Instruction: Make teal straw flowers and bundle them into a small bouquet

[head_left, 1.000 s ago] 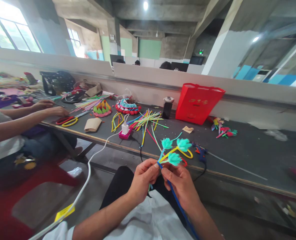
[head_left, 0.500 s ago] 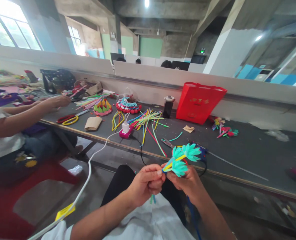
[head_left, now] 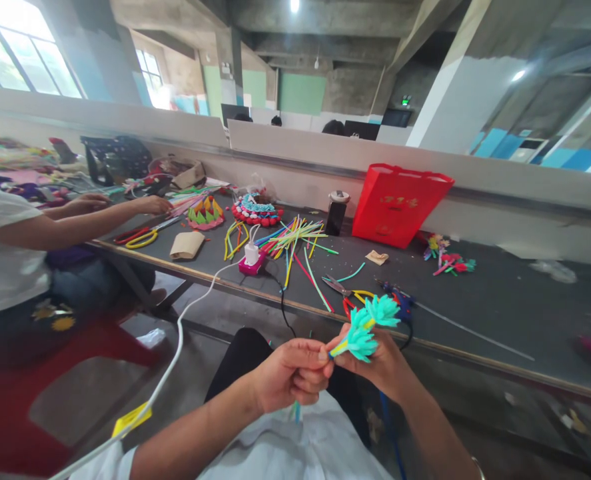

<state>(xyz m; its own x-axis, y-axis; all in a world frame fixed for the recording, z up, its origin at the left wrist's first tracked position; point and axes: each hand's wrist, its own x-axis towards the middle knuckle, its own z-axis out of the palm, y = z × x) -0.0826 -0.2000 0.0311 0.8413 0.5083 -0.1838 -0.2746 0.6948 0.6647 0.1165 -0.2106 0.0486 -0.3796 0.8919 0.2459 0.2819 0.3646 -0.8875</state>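
Just above my lap I hold a small bunch of turquoise pipe-cleaner flowers [head_left: 362,341]. My left hand [head_left: 295,375] is closed, pinching the stems where a bit of blue wraps round them. Stem ends poke out below that hand. My right hand [head_left: 378,363] is closed behind the blooms, its fingertips at the same blue spot; the blooms partly hide its fingers. A blue strand [head_left: 391,427] hangs beneath my right hand. On the table edge just beyond lie scissors [head_left: 342,288] with red and yellow handles and a blue tool [head_left: 400,299], perhaps a glue gun.
Loose pipe cleaners [head_left: 295,239] lie across the dark table [head_left: 495,300]. Behind them stand a black bottle [head_left: 336,217] and a red bag [head_left: 400,207]. A pink power strip [head_left: 252,263] trails a white cable [head_left: 180,333]. At left a co-worker's arm [head_left: 90,217] reaches over the table.
The flower bunch has tilted and turned in my hands, its blooms now closer together. More of the scissors shows. The co-worker's hand has moved right, towards the pipe cleaners.
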